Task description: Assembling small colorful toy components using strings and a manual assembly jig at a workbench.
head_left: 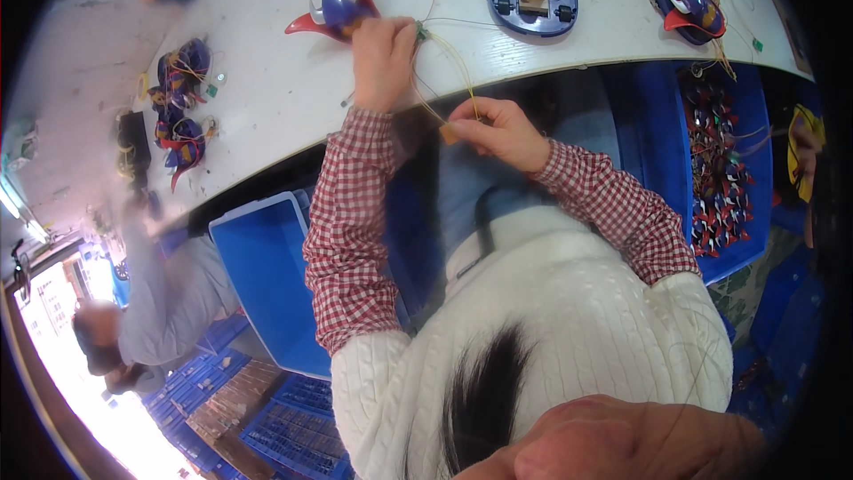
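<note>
My left hand (384, 62) is closed over the near end of a purple toy piece with red wing-like parts (340, 9) on the white table. Beside its fingertips is a small green circuit board (421, 31). Thin yellow wires (458, 58) run from there toward my right hand (502, 133). Just off the table's near edge, that hand pinches a small flat orange-brown piece (449, 133) between thumb and fingers. How the wires join the piece is too small to tell.
A dark oval toy base (533, 22) bearing a tan cylinder lies beyond my right hand. Wired toy pieces sit at the left (182, 142) and far right (691, 13). A blue bin (267, 258) stands left; another bin (755, 169) holds many toy parts. Another person (178, 302) is at the left.
</note>
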`<state>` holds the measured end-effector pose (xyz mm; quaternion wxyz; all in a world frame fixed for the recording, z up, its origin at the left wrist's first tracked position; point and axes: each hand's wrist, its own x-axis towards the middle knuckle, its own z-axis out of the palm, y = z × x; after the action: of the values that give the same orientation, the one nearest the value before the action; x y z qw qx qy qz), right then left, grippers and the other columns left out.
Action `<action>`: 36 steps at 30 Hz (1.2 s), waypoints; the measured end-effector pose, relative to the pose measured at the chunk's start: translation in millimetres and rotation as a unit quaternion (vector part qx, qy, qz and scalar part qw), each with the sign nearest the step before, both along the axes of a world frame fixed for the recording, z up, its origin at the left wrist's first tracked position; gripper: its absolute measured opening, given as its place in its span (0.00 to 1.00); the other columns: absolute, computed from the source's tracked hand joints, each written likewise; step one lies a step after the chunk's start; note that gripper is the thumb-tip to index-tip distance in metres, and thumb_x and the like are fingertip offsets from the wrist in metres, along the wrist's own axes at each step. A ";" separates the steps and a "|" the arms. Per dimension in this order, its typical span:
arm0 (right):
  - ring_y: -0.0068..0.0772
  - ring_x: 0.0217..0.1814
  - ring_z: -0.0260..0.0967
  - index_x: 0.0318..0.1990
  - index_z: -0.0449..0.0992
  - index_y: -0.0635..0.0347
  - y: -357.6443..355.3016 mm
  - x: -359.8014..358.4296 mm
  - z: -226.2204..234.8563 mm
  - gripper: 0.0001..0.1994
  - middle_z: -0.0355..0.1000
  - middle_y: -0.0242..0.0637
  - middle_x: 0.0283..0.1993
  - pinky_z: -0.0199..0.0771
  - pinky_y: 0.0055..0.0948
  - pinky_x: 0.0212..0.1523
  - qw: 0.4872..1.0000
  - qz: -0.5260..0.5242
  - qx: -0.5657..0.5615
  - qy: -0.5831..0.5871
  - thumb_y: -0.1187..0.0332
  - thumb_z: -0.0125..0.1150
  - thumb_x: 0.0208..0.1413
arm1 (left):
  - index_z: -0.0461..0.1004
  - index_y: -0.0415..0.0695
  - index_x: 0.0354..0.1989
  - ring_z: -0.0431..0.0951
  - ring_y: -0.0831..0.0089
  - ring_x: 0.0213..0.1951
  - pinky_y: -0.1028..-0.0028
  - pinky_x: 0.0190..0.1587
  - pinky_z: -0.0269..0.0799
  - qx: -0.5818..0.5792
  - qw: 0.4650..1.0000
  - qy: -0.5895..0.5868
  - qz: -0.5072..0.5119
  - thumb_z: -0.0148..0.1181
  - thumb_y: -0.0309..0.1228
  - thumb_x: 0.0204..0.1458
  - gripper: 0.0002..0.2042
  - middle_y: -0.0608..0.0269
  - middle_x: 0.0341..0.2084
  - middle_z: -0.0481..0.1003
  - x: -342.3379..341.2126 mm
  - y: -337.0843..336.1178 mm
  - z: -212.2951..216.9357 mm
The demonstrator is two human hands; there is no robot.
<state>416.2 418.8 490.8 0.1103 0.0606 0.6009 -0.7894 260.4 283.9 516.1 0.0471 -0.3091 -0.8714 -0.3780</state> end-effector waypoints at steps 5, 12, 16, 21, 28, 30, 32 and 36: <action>0.17 0.20 0.61 0.39 0.76 0.64 -1.2 0.1 1.5 0.09 0.71 0.33 0.27 0.63 0.14 0.22 1.000 -0.005 -0.005 -0.003 0.69 0.60 0.54 | 0.72 0.38 0.41 0.70 0.67 0.38 0.74 0.41 0.68 0.141 0.983 -0.008 0.121 0.55 0.28 0.52 0.09 0.56 0.34 0.72 42.1 -7.4 21.9; 0.20 0.24 0.64 0.41 0.75 0.65 5.6 -1.8 -1.3 0.12 0.72 0.36 0.31 0.66 0.15 0.25 0.997 0.009 -0.060 -0.046 0.64 0.55 0.58 | 0.68 0.40 0.48 0.72 0.76 0.31 0.81 0.34 0.70 0.271 0.895 -0.314 0.165 0.52 0.30 0.58 0.11 0.58 0.33 0.71 144.7 -32.2 -4.4; 0.23 0.27 0.67 0.42 0.74 0.67 5.0 -1.1 1.9 0.15 0.72 0.38 0.32 0.71 0.16 0.29 0.965 -0.001 -0.219 -0.147 0.61 0.50 0.62 | 0.68 0.40 0.48 0.72 0.76 0.29 0.81 0.32 0.70 0.379 0.783 -0.469 0.152 0.50 0.31 0.60 0.11 0.59 0.31 0.72 149.9 -30.3 -22.8; 0.32 0.35 0.72 0.44 0.72 0.71 10.1 -2.2 12.7 0.21 0.73 0.45 0.38 0.76 0.23 0.37 0.918 -0.022 -0.318 -0.236 0.57 0.45 0.64 | 0.68 0.39 0.49 0.73 0.76 0.29 0.81 0.31 0.70 0.417 0.765 -0.480 0.103 0.49 0.32 0.60 0.12 0.58 0.32 0.73 137.0 -33.8 -29.7; 0.37 0.44 0.71 0.47 0.69 0.76 15.0 -1.4 7.9 0.21 0.71 0.51 0.44 0.76 0.27 0.43 0.953 -0.003 -0.242 -0.183 0.61 0.54 0.59 | 0.67 0.36 0.51 0.74 0.74 0.30 0.80 0.31 0.71 0.472 0.694 -0.535 0.100 0.50 0.32 0.60 0.15 0.57 0.34 0.74 126.0 -45.7 -34.6; 0.38 0.45 0.71 0.48 0.69 0.74 14.4 -1.0 9.1 0.20 0.71 0.49 0.45 0.75 0.26 0.43 0.957 0.009 -0.237 -0.167 0.63 0.56 0.57 | 0.67 0.36 0.52 0.74 0.73 0.31 0.80 0.31 0.71 0.490 0.673 -0.547 0.085 0.50 0.33 0.60 0.16 0.57 0.35 0.74 124.4 -50.0 -33.8; 0.37 0.45 0.70 0.49 0.70 0.72 16.1 -0.8 7.0 0.19 0.71 0.48 0.45 0.75 0.26 0.42 0.983 0.032 -0.138 -0.114 0.64 0.56 0.57 | 0.66 0.36 0.53 0.74 0.73 0.31 0.80 0.31 0.71 0.496 0.667 -0.548 0.089 0.50 0.33 0.59 0.17 0.57 0.36 0.73 123.1 -50.9 -32.7; 0.31 0.43 0.69 0.51 0.71 0.65 20.9 3.5 -4.6 0.17 0.71 0.42 0.43 0.73 0.23 0.41 0.919 0.049 0.344 0.184 0.69 0.58 0.54 | 0.63 0.36 0.57 0.72 0.70 0.36 0.77 0.36 0.70 0.442 0.709 -0.534 0.131 0.51 0.32 0.57 0.20 0.54 0.42 0.69 123.7 -50.0 -25.6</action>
<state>419.7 439.7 486.2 0.0088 -0.0813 0.8475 -0.5244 384.1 233.9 490.6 -0.2457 0.1177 -0.5162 -0.8120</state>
